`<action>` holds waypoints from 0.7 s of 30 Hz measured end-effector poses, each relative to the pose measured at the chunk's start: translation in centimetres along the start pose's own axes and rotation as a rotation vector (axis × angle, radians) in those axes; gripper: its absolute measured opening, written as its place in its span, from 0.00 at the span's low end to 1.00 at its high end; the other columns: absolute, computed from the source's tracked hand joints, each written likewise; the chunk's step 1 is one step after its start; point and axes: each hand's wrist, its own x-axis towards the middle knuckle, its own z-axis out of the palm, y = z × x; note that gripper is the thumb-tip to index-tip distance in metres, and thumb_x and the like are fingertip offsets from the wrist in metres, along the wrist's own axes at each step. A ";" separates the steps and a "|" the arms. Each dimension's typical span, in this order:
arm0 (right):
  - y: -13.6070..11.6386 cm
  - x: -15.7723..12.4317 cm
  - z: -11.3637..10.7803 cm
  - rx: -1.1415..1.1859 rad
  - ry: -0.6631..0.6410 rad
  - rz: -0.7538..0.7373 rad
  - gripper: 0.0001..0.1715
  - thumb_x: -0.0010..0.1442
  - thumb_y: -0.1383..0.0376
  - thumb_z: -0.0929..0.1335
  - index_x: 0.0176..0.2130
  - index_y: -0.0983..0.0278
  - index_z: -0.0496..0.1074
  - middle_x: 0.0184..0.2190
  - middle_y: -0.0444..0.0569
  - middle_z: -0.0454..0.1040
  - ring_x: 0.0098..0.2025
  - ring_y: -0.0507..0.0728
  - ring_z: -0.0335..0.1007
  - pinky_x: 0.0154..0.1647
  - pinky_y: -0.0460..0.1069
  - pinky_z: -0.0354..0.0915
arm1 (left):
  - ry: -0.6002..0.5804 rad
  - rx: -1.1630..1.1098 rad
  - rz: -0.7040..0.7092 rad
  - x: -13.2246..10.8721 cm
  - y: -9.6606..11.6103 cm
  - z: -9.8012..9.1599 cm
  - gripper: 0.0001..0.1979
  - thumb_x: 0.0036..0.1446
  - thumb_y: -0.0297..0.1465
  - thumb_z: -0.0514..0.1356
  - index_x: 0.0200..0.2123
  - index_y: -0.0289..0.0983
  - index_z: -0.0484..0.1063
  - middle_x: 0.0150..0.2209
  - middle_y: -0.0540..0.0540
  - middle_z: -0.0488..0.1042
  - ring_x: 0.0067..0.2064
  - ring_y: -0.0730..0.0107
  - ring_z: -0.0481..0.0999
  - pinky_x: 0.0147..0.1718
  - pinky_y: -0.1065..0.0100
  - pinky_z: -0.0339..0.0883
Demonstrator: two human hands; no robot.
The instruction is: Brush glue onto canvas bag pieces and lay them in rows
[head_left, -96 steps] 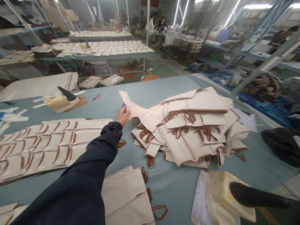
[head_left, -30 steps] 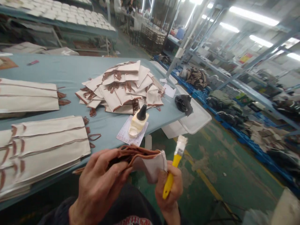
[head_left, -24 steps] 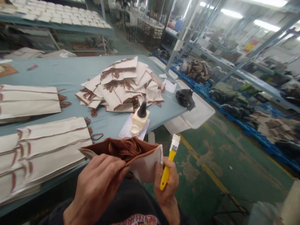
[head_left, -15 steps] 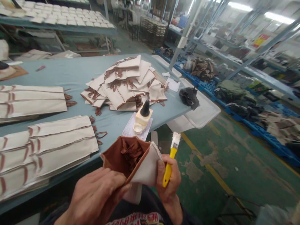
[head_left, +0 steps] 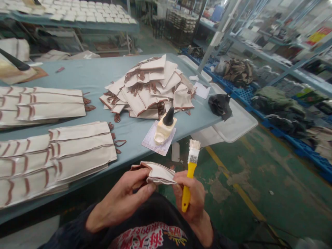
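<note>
Between my hands is a small cream fabric pouch (head_left: 162, 174) with brown edging, its side turned up and its mouth no longer facing me. My left hand (head_left: 127, 193) grips its left end, thumb in front and fingers behind. With my right hand (head_left: 190, 193) I pinch its right end and also hold a yellow-handled paintbrush (head_left: 192, 166), bristles up and whitened. Just beyond, at the table's edge, a cream container with a black cone-shaped top (head_left: 166, 127) stands on a pale card (head_left: 147, 141).
A heap of similar cream pouches (head_left: 145, 93) lies on the blue-grey table (head_left: 103, 74). Overlapping rows of them (head_left: 83, 148) cover its left side. A black crumpled cloth (head_left: 220, 105) and a white tray (head_left: 238, 121) are at the right corner. A metal post (head_left: 219, 34) rises behind.
The pouch has been turned and flattened, so its open brown inside no longer shows. My left hand has shifted right and up along it. The view has swung slightly left.
</note>
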 end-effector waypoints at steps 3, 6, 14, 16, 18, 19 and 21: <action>0.5 0.6 -0.5 -0.027 -0.031 0.021 0.03 0.72 0.65 0.66 0.42 0.60 0.70 0.31 0.46 0.80 0.31 0.54 0.80 0.34 0.47 0.76 | -0.011 0.014 0.000 0.6 -0.2 -0.1 0.13 0.69 0.34 0.57 0.40 0.35 0.81 0.37 0.46 0.81 0.40 0.62 0.77 0.42 0.67 0.73; 1.1 1.5 -1.6 -0.066 -0.027 0.134 0.06 0.73 0.61 0.66 0.44 0.61 0.72 0.28 0.43 0.80 0.26 0.53 0.79 0.30 0.46 0.74 | -0.030 -0.104 -0.057 1.2 -0.4 -0.5 0.16 0.70 0.38 0.59 0.42 0.34 0.82 0.37 0.45 0.81 0.40 0.62 0.77 0.42 0.66 0.73; 0.0 7.4 -7.9 0.675 0.233 0.425 0.18 0.75 0.49 0.64 0.41 0.56 0.74 0.08 0.28 0.48 0.08 0.49 0.38 0.13 0.46 0.48 | -0.136 -0.554 -0.225 2.8 1.2 -2.4 0.19 0.62 0.46 0.71 0.42 0.35 0.84 0.37 0.44 0.84 0.37 0.62 0.81 0.44 0.64 0.76; -0.9 8.6 -8.9 0.822 0.118 0.463 0.18 0.73 0.47 0.66 0.37 0.54 0.74 0.06 0.27 0.37 0.07 0.49 0.30 0.12 0.47 0.45 | -0.128 -0.588 -0.237 2.9 1.2 -2.4 0.18 0.61 0.45 0.72 0.42 0.35 0.85 0.37 0.44 0.85 0.37 0.62 0.82 0.44 0.64 0.76; -1.8 9.0 -9.1 0.920 0.008 0.497 0.18 0.73 0.47 0.66 0.36 0.53 0.74 0.06 0.27 0.35 0.06 0.49 0.29 0.11 0.48 0.44 | -0.121 -0.614 -0.252 3.0 0.9 -2.3 0.18 0.60 0.44 0.72 0.42 0.35 0.85 0.37 0.44 0.85 0.37 0.62 0.82 0.43 0.65 0.76; -2.1 9.0 -8.9 0.958 -0.029 0.512 0.19 0.73 0.46 0.65 0.37 0.53 0.74 0.05 0.27 0.35 0.06 0.49 0.29 0.11 0.48 0.45 | -0.118 -0.622 -0.259 3.1 0.8 -2.2 0.18 0.60 0.44 0.73 0.43 0.35 0.85 0.37 0.43 0.85 0.37 0.62 0.82 0.42 0.65 0.76; -2.7 8.7 -8.1 1.005 -0.062 0.555 0.22 0.74 0.43 0.63 0.40 0.52 0.76 0.05 0.27 0.37 0.06 0.49 0.30 0.11 0.47 0.46 | -0.120 -0.624 -0.267 3.2 0.5 -1.8 0.18 0.60 0.44 0.72 0.44 0.35 0.85 0.38 0.42 0.85 0.37 0.61 0.83 0.42 0.64 0.77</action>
